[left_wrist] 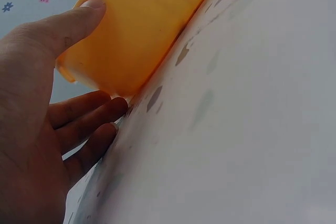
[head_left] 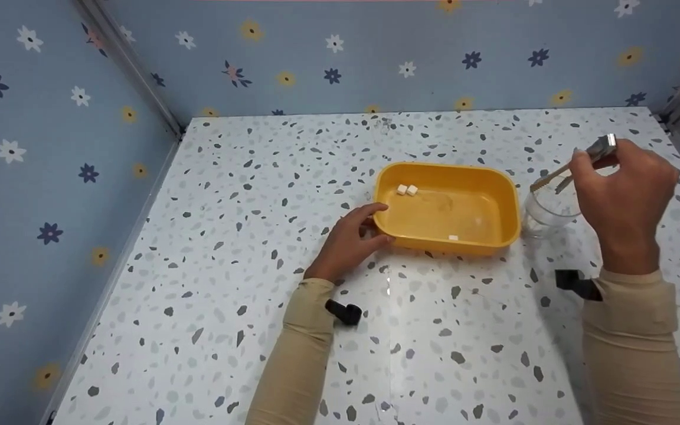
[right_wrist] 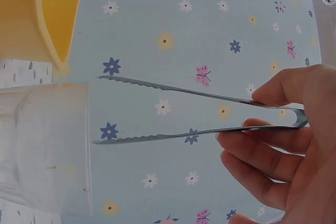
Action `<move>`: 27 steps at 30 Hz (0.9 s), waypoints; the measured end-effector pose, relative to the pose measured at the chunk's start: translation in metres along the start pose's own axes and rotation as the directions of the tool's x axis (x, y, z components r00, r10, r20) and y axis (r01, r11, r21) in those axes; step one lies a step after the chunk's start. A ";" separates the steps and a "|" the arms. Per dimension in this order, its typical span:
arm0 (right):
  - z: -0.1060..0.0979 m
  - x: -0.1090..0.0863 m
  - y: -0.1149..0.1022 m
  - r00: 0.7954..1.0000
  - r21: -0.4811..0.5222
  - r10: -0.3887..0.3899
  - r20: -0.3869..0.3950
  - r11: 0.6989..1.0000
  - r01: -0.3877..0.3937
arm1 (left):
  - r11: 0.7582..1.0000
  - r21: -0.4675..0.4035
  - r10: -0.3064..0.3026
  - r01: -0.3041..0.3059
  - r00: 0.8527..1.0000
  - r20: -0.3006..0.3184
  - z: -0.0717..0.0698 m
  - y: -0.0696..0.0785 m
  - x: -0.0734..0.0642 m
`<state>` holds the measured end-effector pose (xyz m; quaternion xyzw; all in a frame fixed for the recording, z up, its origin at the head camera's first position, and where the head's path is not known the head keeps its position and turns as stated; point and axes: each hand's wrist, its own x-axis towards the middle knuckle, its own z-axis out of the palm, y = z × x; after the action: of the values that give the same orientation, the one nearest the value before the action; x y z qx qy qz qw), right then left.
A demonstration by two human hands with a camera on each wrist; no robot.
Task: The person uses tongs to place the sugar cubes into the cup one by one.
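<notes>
Gripping metal tongs [head_left: 602, 147], right hand [head_left: 626, 195] is nearer the glass [right_wrist: 52, 145]; tongs slant down-left, tips parted just above its mouth. Glass stands just right of yellow tray [head_left: 446, 244]; left hand [head_left: 346, 241] pinches tray's left end. White cubes [head_left: 402, 189] inside.

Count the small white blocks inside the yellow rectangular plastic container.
3 small white blocks in the yellow rectangular plastic container: two side by side near its far-left corner, one by the near wall. That wall may hide others.
</notes>
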<state>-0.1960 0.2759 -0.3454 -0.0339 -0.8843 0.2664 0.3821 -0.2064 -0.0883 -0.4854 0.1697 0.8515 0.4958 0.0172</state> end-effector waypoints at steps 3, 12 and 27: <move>0.001 -0.001 -0.003 1.000 0.013 -0.008 -0.007 1.000 0.008 | 1.000 0.000 0.002 -0.002 1.000 -0.002 0.000 -0.001 0.000; 0.008 -0.007 -0.013 0.996 0.071 0.067 0.063 0.995 -0.071 | 1.000 0.005 0.008 -0.008 1.000 -0.002 0.000 -0.002 0.000; 0.020 -0.015 -0.021 0.994 0.076 -0.012 0.111 0.997 0.003 | 1.000 0.002 0.023 -0.023 1.000 -0.005 0.001 -0.005 0.001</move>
<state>-0.1962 0.2451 -0.3567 -0.0012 -0.8935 0.2999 0.3342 -0.2090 -0.0894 -0.4899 0.1782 0.8500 0.4957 0.0093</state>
